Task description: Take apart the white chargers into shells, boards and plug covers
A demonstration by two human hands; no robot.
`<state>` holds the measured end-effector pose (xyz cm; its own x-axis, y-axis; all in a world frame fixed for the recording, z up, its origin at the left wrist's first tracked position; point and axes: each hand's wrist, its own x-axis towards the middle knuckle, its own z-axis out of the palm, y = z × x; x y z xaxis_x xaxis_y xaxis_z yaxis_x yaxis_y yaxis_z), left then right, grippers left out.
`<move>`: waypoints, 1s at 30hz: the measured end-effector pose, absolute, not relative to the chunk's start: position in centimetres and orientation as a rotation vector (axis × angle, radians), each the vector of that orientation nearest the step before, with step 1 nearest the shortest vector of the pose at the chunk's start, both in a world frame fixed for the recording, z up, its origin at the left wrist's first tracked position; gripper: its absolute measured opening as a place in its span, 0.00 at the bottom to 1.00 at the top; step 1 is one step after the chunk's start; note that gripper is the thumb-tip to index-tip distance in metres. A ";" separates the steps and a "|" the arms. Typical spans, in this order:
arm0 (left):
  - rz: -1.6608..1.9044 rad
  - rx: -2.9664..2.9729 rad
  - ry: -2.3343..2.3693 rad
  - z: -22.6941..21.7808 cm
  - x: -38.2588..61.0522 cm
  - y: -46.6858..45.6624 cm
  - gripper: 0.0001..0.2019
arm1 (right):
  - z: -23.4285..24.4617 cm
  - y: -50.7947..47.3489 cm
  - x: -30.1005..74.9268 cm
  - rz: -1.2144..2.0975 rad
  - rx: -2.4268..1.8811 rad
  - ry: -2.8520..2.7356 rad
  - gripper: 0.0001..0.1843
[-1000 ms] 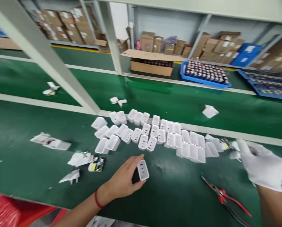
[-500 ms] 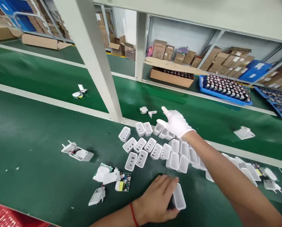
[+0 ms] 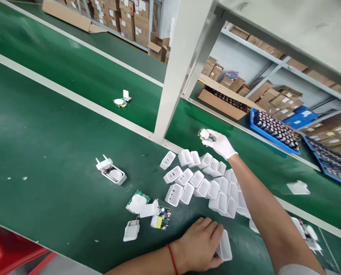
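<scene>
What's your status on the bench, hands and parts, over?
Left hand bare, shut on white charger shell at near edge. Right hand gloved, pinching small charger part beyond the shell cluster. Right forearm stretched over that cluster.

A white knit glove covers the right hand (image 3: 220, 144) to the wrist, its cuff ending in a snug band, with the forearm bare behind it. The left hand (image 3: 200, 244) is ungloved. A thin red string bracelet (image 3: 172, 258) circles the left wrist. No sleeves reach either forearm.
</scene>
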<state>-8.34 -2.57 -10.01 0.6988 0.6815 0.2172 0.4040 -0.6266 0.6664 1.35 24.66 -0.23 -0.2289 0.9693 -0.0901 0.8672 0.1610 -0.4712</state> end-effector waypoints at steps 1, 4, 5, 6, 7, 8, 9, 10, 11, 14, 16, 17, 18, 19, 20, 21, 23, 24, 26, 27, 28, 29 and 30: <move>0.609 2.300 0.834 -9.8 -8.4 -2.6 0.30 | 0.8 23.3 3.0 0.720 -1.694 -2.150 0.38; 0.599 2.235 0.857 -9.2 -8.6 -2.6 0.30 | 3.3 17.5 8.7 1.047 -1.359 -1.870 0.46; 0.598 2.217 0.860 -9.0 -8.6 -2.6 0.29 | 3.7 15.3 10.6 1.125 -1.275 -1.766 0.45; 0.598 2.203 0.858 -8.9 -8.6 -2.6 0.29 | 4.0 13.0 12.3 1.166 -1.226 -1.684 0.43; 0.606 2.194 0.861 -8.8 -8.5 -2.6 0.30 | 4.0 10.8 13.9 1.181 -1.215 -1.639 0.41; 0.618 2.181 0.861 -8.7 -8.4 -2.6 0.30 | 3.8 8.6 15.3 1.192 -1.215 -1.603 0.39; 0.636 2.163 0.872 -8.6 -8.3 -2.7 0.30 | 3.5 6.6 16.5 1.212 -1.223 -1.569 0.39; 0.646 2.142 0.882 -8.5 -8.2 -2.8 0.30 | 3.0 4.7 17.5 1.232 -1.233 -1.530 0.38; 0.654 2.128 0.886 -8.4 -8.0 -3.0 0.31 | 2.4 3.0 18.5 1.246 -1.245 -1.488 0.36; 0.616 2.134 0.878 -8.1 -7.3 -3.3 0.31 | 0.2 -1.2 20.7 1.250 -1.253 -1.365 0.34; 0.549 2.148 0.901 -7.9 -6.7 -3.3 0.31 | -1.3 -3.3 21.9 1.251 -1.222 -1.304 0.34; 0.514 2.149 0.926 -7.8 -6.3 -3.3 0.32 | -2.0 -4.2 22.3 1.260 -1.207 -1.281 0.34; 0.482 2.147 0.950 -7.7 -6.0 -3.2 0.32 | -2.5 -4.9 22.7 1.268 -1.201 -1.267 0.34; 0.460 2.145 0.966 -7.7 -5.6 -3.1 0.32 | -2.9 -5.6 22.9 1.265 -1.205 -1.264 0.34; 0.452 2.145 0.970 -7.7 -5.3 -2.9 0.30 | -3.2 -6.3 22.9 1.249 -1.219 -1.277 0.33; 0.451 2.148 0.957 -7.7 -5.0 -2.7 0.29 | -3.3 -6.8 22.9 1.210 -1.241 -1.312 0.32; 0.467 2.153 0.909 -7.8 -4.6 -2.4 0.26 | -3.1 -7.6 22.4 1.078 -1.287 -1.464 0.31; 0.479 2.151 0.886 -7.9 -4.5 -2.2 0.26 | -2.9 -7.7 22.0 0.986 -1.299 -1.579 0.31; 0.506 2.134 0.856 -8.2 -4.5 -1.9 0.26 | -2.5 -7.7 21.1 0.778 -1.299 -1.843 0.32; 0.519 2.123 0.846 -8.4 -4.5 -1.8 0.27 | -2.3 -7.5 20.5 0.679 -1.288 -1.966 0.34; 0.532 2.114 0.833 -8.6 -4.5 -1.7 0.27 | -2.3 -7.2 20.0 0.591 -1.272 -2.069 0.35; 0.544 2.107 0.819 -8.9 -4.5 -1.7 0.27 | -2.3 -6.8 19.5 0.522 -1.249 -2.156 0.37; 0.552 2.103 0.805 -9.1 -4.6 -1.6 0.28 | -2.4 -6.4 19.1 0.474 -1.225 -2.225 0.38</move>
